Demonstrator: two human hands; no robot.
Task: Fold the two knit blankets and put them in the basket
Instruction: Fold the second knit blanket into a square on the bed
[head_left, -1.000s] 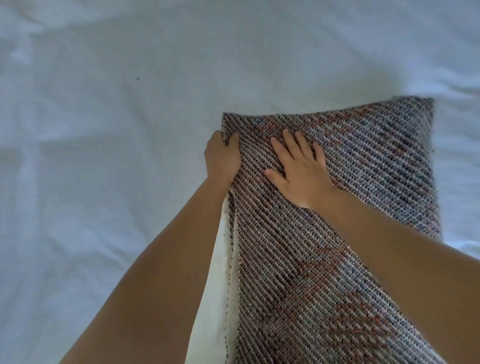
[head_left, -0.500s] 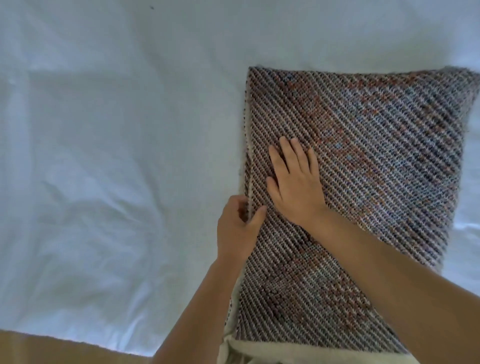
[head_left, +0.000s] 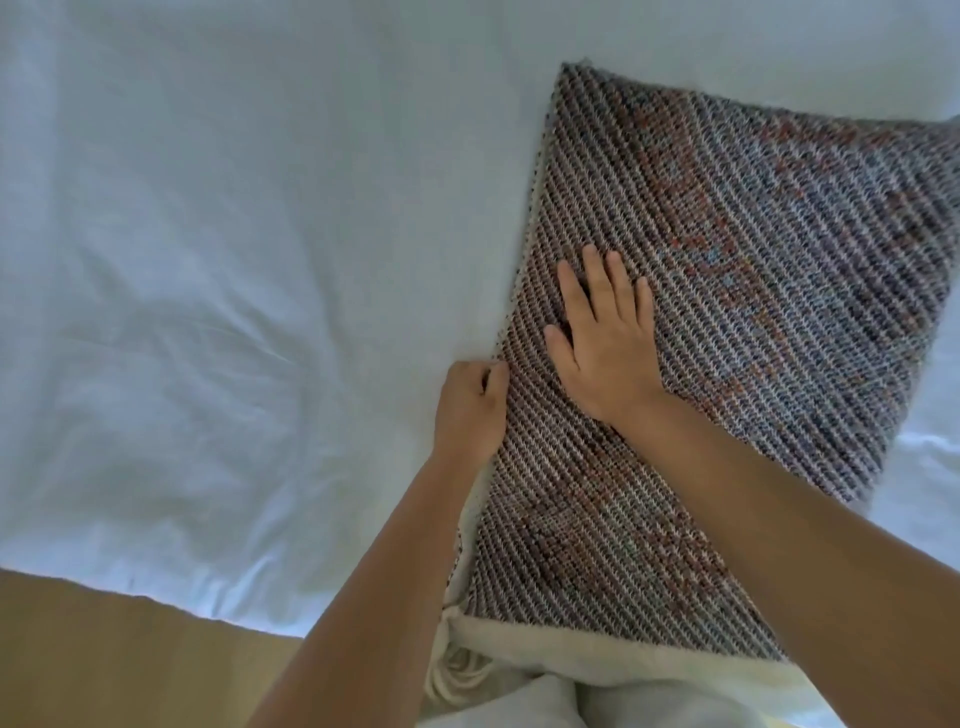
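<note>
Down from the far corner a second ago, now at mid-edge with the left hand (head_left: 470, 410), fingers curled, pinching the left edge of the blanket (head_left: 753, 312). Still pressing flat with the right hand (head_left: 608, 353), fingers straight and slightly spread, palm down on the knit, just beside the left. Two bare forearms reaching forward. One folded blanket in view, grey and rust stripes, lying on the white sheet (head_left: 208, 260). Cream layer (head_left: 571, 649) poking out under the near end, looped fringe (head_left: 460, 675) beside it; second blanket or lining, cannot tell. Tan floor (head_left: 104, 654) lower left.
</note>
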